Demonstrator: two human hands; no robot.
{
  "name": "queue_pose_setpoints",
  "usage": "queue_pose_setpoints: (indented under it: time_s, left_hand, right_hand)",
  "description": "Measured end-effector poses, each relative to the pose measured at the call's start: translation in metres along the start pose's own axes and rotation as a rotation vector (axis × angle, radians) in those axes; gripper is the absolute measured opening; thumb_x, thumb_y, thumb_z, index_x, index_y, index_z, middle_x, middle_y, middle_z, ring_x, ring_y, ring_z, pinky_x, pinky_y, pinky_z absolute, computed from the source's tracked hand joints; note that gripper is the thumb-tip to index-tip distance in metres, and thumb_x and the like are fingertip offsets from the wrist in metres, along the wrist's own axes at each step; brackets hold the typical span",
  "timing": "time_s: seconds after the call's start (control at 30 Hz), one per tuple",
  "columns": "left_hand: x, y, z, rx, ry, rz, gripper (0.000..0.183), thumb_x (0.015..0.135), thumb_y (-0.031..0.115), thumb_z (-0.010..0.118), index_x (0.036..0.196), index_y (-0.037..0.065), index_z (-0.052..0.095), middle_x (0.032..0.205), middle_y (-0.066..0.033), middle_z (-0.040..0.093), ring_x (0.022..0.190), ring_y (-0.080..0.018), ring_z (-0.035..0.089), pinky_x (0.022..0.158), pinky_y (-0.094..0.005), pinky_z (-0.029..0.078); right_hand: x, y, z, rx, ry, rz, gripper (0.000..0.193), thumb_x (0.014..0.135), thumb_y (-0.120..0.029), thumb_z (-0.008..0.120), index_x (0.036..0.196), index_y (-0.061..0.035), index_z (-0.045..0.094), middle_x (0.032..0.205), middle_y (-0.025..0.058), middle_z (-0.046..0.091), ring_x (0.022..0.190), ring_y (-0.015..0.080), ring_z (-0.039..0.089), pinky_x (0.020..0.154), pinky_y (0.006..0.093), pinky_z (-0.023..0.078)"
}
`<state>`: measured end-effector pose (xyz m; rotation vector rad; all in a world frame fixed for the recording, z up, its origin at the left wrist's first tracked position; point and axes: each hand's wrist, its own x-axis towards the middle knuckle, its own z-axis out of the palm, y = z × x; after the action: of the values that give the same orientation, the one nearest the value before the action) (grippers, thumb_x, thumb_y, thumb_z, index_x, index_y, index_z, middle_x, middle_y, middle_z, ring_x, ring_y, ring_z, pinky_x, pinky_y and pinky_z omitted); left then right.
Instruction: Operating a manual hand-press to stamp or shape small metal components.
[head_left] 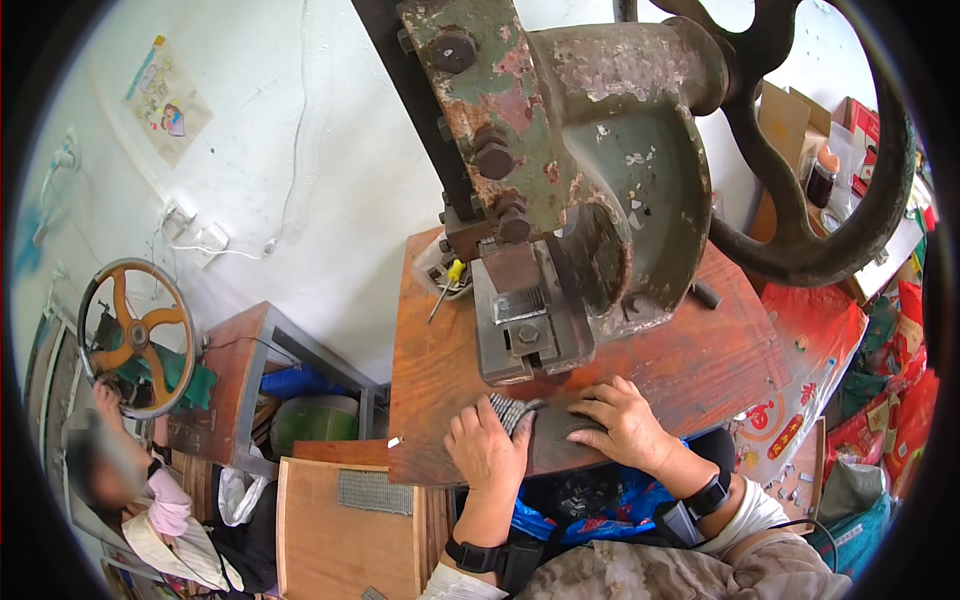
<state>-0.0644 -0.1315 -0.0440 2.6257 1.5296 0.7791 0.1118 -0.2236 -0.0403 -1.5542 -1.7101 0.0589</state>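
Distinctly ribbed grey block (512, 409), left fingers (523, 431) pinching it, right fingers (600, 410) curled, parted, empty

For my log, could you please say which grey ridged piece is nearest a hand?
The piece at the left hand; the others lie on the press and the board.

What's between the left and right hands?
Head view: the gray ribbed piece in the left hand juts into the gap; past it, dark worn tabletop runs to the right hand.
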Motion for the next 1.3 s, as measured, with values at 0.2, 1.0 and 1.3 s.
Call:
queue_pose_setpoints:
  time_s: [0.2, 1.0, 1.3]
  left_hand:
    - [0.001, -0.025, -0.012, -1.033, 0.089, -0.367, 0.036, 0.082, 0.034, 0.065, 0.1, 0.004, 0.059, 0.079, -0.0093, 0.057, 0.073, -0.0236, 0.056, 0.063, -0.0391, 0.044]
    - [-0.113, -0.034, -0.019, -2.472, -0.795, -1.009, 0.063, 0.093, 0.055, 0.036, 0.123, 0.001, 0.047, 0.099, -0.0114, 0.055, 0.084, -0.0252, 0.052, 0.074, -0.0426, 0.045]
    - [-0.13, -0.029, 0.018, -2.443, -1.061, -0.91, 0.058, 0.095, 0.043, 0.04, 0.128, -0.004, 0.043, 0.117, -0.0242, 0.056, 0.101, -0.0391, 0.059, 0.083, -0.0499, 0.051]
  right_hand:
    - [0.0, 0.001, 0.001, 0.017, 0.022, 0.007, 0.032, 0.069, -0.023, 0.076, 0.096, -0.007, 0.068, 0.099, 0.01, 0.062, 0.091, 0.0293, 0.054, 0.082, 0.0394, 0.044]
    - [-0.003, 0.003, 0.007, -0.009, 0.053, -0.007, 0.027, 0.072, -0.016, 0.072, 0.096, -0.0061, 0.067, 0.099, 0.0106, 0.062, 0.09, 0.0304, 0.054, 0.082, 0.0391, 0.044]
    - [-0.003, 0.002, 0.006, -0.029, 0.056, -0.002, 0.028, 0.069, -0.013, 0.074, 0.095, -0.0046, 0.067, 0.099, 0.0127, 0.061, 0.088, 0.0305, 0.054, 0.08, 0.0389, 0.046]
